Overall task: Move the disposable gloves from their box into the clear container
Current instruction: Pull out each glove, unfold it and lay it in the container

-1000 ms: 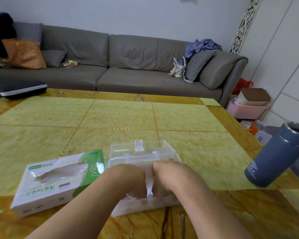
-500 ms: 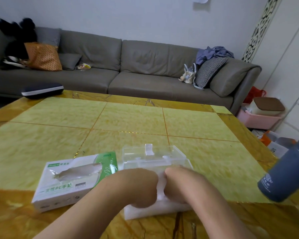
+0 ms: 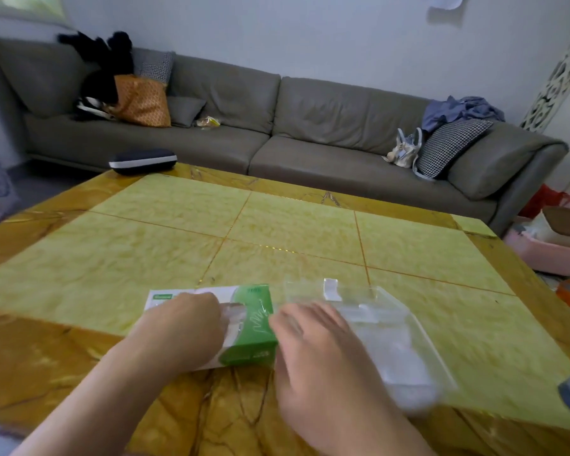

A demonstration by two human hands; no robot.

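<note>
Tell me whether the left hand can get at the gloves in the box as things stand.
Probably yes. The left hand already lies on top of the glove box, fingers at its opening, where a clear glove shows. Nothing sits between them; the right hand stays beside the box, by the clear container.
</note>
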